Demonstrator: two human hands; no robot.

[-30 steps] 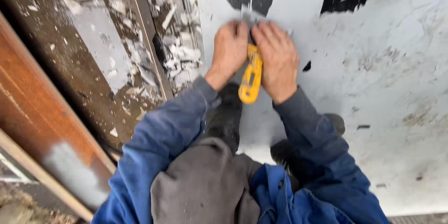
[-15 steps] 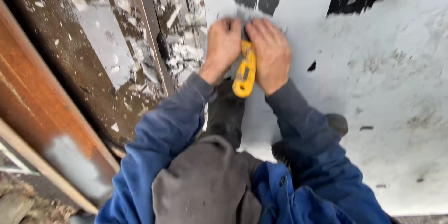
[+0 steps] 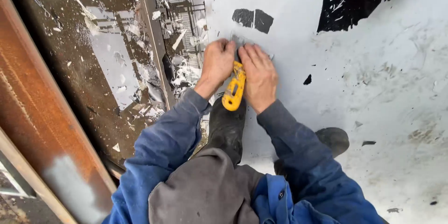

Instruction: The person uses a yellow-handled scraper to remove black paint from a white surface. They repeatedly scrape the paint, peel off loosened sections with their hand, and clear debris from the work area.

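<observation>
My left hand [image 3: 218,64] and my right hand [image 3: 259,77] press side by side on a white painted surface [image 3: 373,79]. Between them lies a yellow-handled scraper tool [image 3: 234,92], its handle pointing back toward me and its blade end hidden under my fingers. Both hands appear closed around the tool's front part. Just beyond my fingertips is a dark rectangular patch [image 3: 252,19] where the white coating is gone. I wear blue sleeves and grey trousers, and my black boot [image 3: 227,128] rests right behind the tool.
A wet dark strip with white paint flakes [image 3: 121,65] runs along the left, edged by a rusty brown beam [image 3: 42,112]. A large black bare area [image 3: 350,0] lies at the upper right. My other boot [image 3: 333,140] sits to the right.
Both hands and the scraper have shifted slightly forward toward the dark patch. The view has shifted a little; the grip looks the same.
</observation>
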